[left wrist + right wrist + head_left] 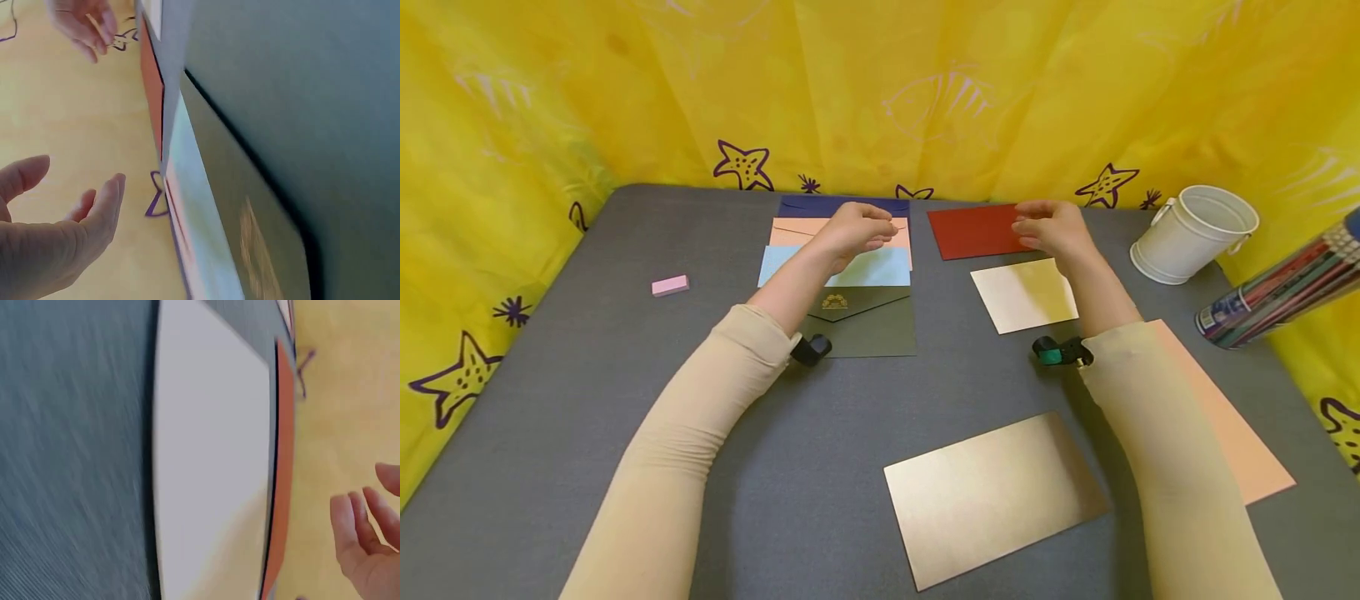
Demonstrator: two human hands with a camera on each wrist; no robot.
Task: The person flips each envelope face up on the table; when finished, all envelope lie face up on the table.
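My left hand [859, 233] hovers over a row of overlapping envelopes, its fingers loosely bent around nothing. In that row a dark blue envelope [805, 205] lies farthest back, then a peach one [790, 229], a light blue one [887, 265] and a dark olive one [880, 329] with a gold emblem in front. Above the right edge of a red envelope [973, 232] is my right hand [1056, 227], also holding nothing, fingers slightly bent. A cream envelope [1022, 298] lies under the right wrist. Both wrist views show air between thumb and fingers.
Nearer me lies a gold-beige envelope [992, 500]. A larger peach envelope [1232, 425] is partly covered by my right sleeve. At the right stand a white metal bucket [1187, 237] and a clear tube of pencils [1277, 292]. A pink eraser-like block [670, 286] sits at the left.
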